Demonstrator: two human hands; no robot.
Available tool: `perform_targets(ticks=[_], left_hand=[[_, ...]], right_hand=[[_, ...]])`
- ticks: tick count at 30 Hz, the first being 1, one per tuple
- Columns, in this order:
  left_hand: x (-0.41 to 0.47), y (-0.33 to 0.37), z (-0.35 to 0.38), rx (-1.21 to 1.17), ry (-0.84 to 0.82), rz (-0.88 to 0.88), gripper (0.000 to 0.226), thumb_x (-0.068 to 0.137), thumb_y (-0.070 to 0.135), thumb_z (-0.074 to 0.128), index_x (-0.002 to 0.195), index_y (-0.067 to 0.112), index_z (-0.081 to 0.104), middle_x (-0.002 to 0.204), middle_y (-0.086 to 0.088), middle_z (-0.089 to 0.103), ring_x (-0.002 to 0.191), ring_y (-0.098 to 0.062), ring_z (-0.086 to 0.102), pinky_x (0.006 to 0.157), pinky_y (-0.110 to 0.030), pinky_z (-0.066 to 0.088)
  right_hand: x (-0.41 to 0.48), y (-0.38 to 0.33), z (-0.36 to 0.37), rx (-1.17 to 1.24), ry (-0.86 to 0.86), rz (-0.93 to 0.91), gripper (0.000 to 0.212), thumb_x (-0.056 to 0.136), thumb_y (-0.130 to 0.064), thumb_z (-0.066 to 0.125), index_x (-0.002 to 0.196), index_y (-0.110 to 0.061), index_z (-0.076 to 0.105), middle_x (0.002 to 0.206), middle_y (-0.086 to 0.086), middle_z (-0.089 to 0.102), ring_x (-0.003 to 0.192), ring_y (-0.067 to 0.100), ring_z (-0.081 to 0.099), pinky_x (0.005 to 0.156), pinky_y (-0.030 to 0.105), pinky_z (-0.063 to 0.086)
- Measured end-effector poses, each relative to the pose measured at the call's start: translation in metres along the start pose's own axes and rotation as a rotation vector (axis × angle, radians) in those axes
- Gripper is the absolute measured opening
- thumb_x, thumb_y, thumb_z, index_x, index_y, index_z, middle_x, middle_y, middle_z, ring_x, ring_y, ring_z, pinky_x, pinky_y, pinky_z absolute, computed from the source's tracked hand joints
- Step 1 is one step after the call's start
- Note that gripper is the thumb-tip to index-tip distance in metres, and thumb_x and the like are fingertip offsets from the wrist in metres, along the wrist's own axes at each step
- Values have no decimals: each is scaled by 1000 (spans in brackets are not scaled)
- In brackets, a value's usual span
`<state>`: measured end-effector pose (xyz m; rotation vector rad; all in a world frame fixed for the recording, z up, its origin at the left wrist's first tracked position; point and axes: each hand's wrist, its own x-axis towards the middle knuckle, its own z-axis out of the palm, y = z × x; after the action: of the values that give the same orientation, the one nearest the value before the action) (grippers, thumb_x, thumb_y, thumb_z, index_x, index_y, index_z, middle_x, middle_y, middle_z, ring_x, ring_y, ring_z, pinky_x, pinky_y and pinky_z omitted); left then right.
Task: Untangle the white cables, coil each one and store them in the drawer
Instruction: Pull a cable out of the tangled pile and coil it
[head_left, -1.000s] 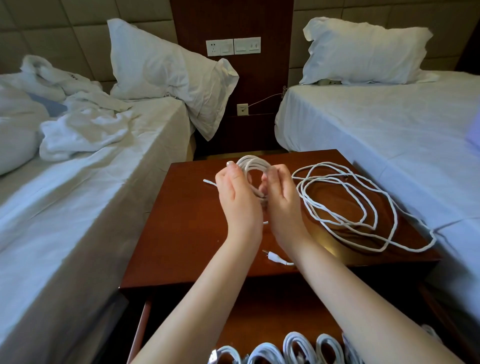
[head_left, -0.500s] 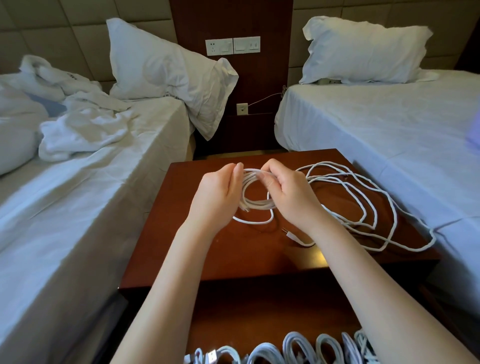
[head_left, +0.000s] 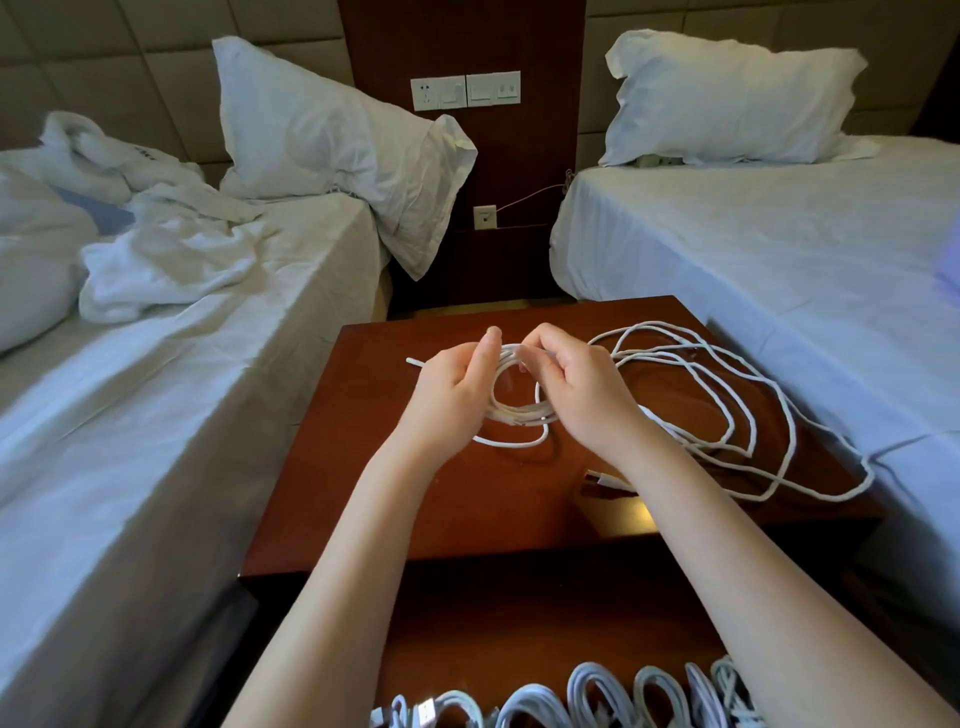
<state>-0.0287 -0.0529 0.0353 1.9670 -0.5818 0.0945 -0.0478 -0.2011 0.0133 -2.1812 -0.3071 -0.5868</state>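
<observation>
Holding a small coil of white cable low over the dark wooden counter, both hands meet at the far side of the loops. The left hand has its fingers curled round the left part of the coil, with the thumb raised on top. The right hand has its fingers bent tightly onto the strands at the upper right, clamped on them. One slack loop sags below the rest towards the wood; whether it touches the wood cannot be told. A thin cable end pokes out to the left of the left hand. A white plug lies on the counter just beside the right wrist; which cable it belongs to is unclear. A loose white cable sprawls in wide, uneven loops over the right half of the counter, out to its right edge. Below the counter's near edge the drawer stands open, and a row of coiled cables sits side by side in it at the bottom of the view. A rumpled bed flanks the counter on the left and a smooth bed on the right, each with a white pillow at its head.
</observation>
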Motion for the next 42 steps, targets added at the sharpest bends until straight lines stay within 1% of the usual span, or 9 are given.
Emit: perform_targets(ticks=[6, 11, 16, 21, 26, 29, 33, 35, 42], left_hand=[[3, 0, 13, 58, 244, 80, 47, 102, 26, 39, 55, 21, 36, 50, 9, 35, 42, 0, 39, 45, -13, 28], [9, -10, 6, 92, 323, -40, 48, 103, 28, 36, 57, 15, 38, 53, 3, 39, 46, -6, 36, 45, -13, 30], [11, -12, 5, 99, 316, -98, 49, 103, 29, 36, 56, 15, 34, 53, 3, 36, 49, -8, 32, 44, -16, 29], [10, -14, 3, -29, 279, -144, 47, 103, 31, 36, 61, 10, 42, 54, 0, 41, 48, -11, 38, 47, -19, 31], [9, -14, 1, -165, 208, -158, 50, 102, 35, 38, 83, -7, 57, 63, -10, 48, 57, -22, 48, 50, -27, 38], [8, -13, 5, -57, 273, -62, 47, 102, 29, 40, 63, 3, 47, 55, -4, 43, 50, -10, 43, 45, -17, 31], [8, -14, 7, 138, 390, 71, 48, 101, 18, 44, 54, 18, 30, 49, 5, 32, 44, -3, 40, 46, -11, 30], [8, -19, 4, 205, 420, 91, 49, 101, 19, 45, 55, 20, 28, 50, 6, 31, 42, -9, 34, 45, -12, 30], [12, -42, -3, 296, 526, 93, 47, 100, 21, 46, 56, 20, 29, 50, 7, 34, 46, -10, 31, 45, -21, 24]], right_hand=[[0, -6, 0, 117, 51, 1, 18, 100, -31, 47, 113, -19, 53, 79, -15, 57, 72, -1, 58, 60, 13, 44], [-3, -9, -8, 193, -241, -8, 45, 83, -34, 74, 115, -38, 42, 119, -19, 47, 108, -9, 49, 78, 9, 44], [-3, -8, 1, 115, -189, -66, 35, 75, -28, 82, 89, -34, 51, 109, -21, 45, 102, 0, 51, 80, 7, 41], [-3, -8, 3, 77, -225, -33, 22, 87, -43, 62, 98, -25, 58, 115, -8, 46, 109, -3, 47, 84, 3, 38], [-1, -8, 4, 116, -225, -29, 5, 97, -25, 55, 98, -21, 58, 115, -3, 45, 107, -7, 43, 80, -2, 35], [-1, -9, 4, 111, -224, -24, 2, 97, -23, 55, 98, -24, 56, 114, -6, 44, 102, -6, 46, 77, 3, 38], [-2, -10, -4, 177, -191, -29, 31, 89, -11, 63, 112, -26, 48, 116, -8, 49, 98, -7, 50, 79, 9, 41], [-1, -10, -9, 253, -136, 31, 42, 86, -7, 62, 120, -25, 44, 115, -2, 51, 75, -2, 53, 66, 13, 42], [1, -15, -4, 18, 79, 108, 16, 98, -18, 52, 100, -8, 65, 65, 1, 58, 56, -1, 51, 50, 8, 37]])
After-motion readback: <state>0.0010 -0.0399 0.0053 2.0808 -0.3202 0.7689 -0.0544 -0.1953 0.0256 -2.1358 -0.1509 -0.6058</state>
